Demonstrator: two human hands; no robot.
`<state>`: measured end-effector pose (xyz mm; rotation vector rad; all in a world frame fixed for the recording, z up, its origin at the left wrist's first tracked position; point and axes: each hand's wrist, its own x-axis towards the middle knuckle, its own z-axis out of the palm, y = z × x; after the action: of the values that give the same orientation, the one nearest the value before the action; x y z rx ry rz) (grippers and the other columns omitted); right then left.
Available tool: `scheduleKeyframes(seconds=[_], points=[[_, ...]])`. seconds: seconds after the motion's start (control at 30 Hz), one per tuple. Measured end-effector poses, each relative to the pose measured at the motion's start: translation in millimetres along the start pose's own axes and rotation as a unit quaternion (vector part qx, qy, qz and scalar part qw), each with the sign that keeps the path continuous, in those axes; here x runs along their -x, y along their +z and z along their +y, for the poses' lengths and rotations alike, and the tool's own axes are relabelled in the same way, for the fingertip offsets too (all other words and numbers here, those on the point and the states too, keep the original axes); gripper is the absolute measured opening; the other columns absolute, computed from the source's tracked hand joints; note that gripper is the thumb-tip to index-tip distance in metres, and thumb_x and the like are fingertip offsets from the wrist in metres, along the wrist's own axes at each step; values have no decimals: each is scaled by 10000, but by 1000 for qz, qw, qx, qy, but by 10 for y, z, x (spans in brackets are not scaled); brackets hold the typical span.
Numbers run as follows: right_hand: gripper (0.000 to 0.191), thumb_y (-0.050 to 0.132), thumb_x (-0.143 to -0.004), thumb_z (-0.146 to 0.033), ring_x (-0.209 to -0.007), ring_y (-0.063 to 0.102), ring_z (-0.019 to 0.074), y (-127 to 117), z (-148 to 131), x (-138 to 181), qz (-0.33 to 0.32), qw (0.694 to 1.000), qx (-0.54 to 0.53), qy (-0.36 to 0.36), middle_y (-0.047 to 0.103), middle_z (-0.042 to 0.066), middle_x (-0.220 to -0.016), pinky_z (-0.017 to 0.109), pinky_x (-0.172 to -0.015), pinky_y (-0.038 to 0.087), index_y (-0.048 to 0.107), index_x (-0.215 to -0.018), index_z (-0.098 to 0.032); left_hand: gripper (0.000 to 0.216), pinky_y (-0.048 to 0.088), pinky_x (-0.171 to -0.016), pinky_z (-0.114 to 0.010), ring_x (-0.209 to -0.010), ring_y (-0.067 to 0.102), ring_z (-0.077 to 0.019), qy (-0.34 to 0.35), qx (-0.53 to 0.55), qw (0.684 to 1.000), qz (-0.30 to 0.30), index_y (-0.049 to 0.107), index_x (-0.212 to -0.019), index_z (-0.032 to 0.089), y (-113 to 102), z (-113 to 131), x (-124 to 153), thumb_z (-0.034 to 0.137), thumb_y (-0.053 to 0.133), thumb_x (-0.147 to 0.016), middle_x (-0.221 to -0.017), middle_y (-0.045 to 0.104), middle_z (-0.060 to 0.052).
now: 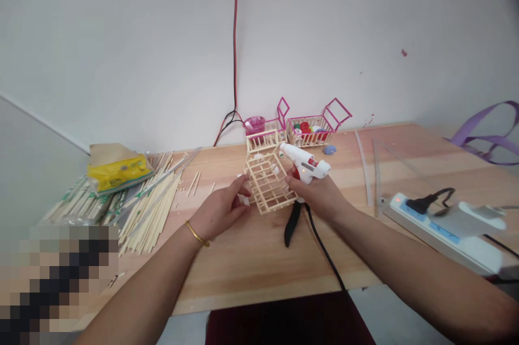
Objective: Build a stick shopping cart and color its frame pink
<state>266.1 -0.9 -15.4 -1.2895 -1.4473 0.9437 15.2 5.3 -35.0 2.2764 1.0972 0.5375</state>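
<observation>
A small frame of pale wooden sticks, built as an open lattice, sits tilted in the middle of the table. My left hand grips its left edge between thumb and fingers. In my right hand is a white glue gun with a red trigger, its nozzle pointing up and left over the frame's back edge. The fingertips of that hand lie close to the frame's right side; whether they touch it I cannot tell. Below the frame, a black curved handle lies on the table, its other end hidden.
Loose wooden sticks and a yellow packet lie at left. Behind stand a purple bowl and a pink-edged stick basket with coloured items. A power strip is at right. The glue gun's cord crosses the table's front.
</observation>
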Motion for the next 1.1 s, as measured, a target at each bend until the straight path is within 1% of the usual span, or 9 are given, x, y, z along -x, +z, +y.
scheduleKeyframes(seconds=[0.23, 0.43, 0.53, 0.57, 0.63, 0.7, 0.77, 1.0, 1.1], points=[[218, 663, -716, -360, -607, 498, 138, 20, -79, 30, 7, 1000, 3, 10, 530, -15, -672, 291, -585, 426, 501, -721, -214, 637, 504, -692, -308, -711, 629, -145, -14, 18, 1000, 2, 285, -1432, 235, -26, 65, -10, 232, 567, -861, -1119, 692, -65], [180, 636, -733, -348, -602, 516, 155, 46, -64, 76, -1, 1000, 23, -4, 536, -19, -652, 295, -569, 414, 509, -766, -225, 528, 509, -652, -275, -655, 585, -102, -54, 98, 992, 61, 425, -1256, 211, -15, 104, -21, 256, 678, -795, -1119, 639, -68], [181, 644, -729, -339, -609, 523, 157, 56, -37, 77, 9, 1000, 22, -7, 548, -13, -668, 294, -567, 415, 512, -774, -224, 533, 494, -643, -266, -666, 583, -107, -56, 89, 994, 41, 450, -1228, 212, -13, 91, -23, 245, 715, -766, -1089, 655, -51], [183, 648, -726, -335, -610, 523, 156, 60, -31, 75, 13, 1000, 20, -8, 551, -12, -673, 292, -564, 415, 512, -777, -223, 515, 486, -642, -262, -671, 583, -109, -55, 79, 995, 32, 466, -1213, 213, -15, 85, -23, 244, 718, -765, -1064, 665, -40], [182, 648, -724, -330, -606, 521, 152, 69, -21, 68, 21, 1000, 18, -8, 552, -13, -674, 287, -558, 414, 513, -777, -219, 423, 464, -628, -255, -659, 575, -116, -58, 49, 997, 21, 523, -1144, 206, -20, 76, -23, 252, 716, -770, -935, 677, -8], [173, 640, -729, -328, -599, 517, 148, 72, -7, 55, 23, 999, 22, -13, 550, -15, -672, 283, -554, 414, 516, -775, -216, 325, 437, -605, -248, -631, 564, -124, -64, 19, 998, 16, 570, -1069, 194, -24, 71, -25, 262, 704, -780, -780, 645, 23], [164, 635, -733, -326, -596, 515, 145, 68, 14, 40, 22, 999, 32, -25, 553, -17, -672, 281, -554, 416, 519, -771, -216, 294, 420, -600, -248, -620, 555, -129, -63, -5, 998, 15, 591, -1048, 186, -26, 71, -28, 259, 696, -783, -699, 605, 40], [170, 648, -740, -322, -630, 546, 157, 54, 91, 25, 27, 998, 46, -43, 581, -6, -706, 285, -569, 442, 527, -797, -218, 357, 430, -662, -266, -731, 563, -152, -17, -48, 999, 19, 609, -1132, 161, 8, 73, -61, 227, 695, -792, -910, 652, -32], [183, 651, -753, -323, -646, 563, 158, 68, 88, 44, 24, 997, 51, -52, 601, -2, -733, 288, -585, 462, 529, -840, -218, 292, 436, -681, -267, -752, 561, -158, -9, -40, 999, 24, 631, -1100, 148, 36, 66, -82, 189, 657, -812, -900, 645, -42]])
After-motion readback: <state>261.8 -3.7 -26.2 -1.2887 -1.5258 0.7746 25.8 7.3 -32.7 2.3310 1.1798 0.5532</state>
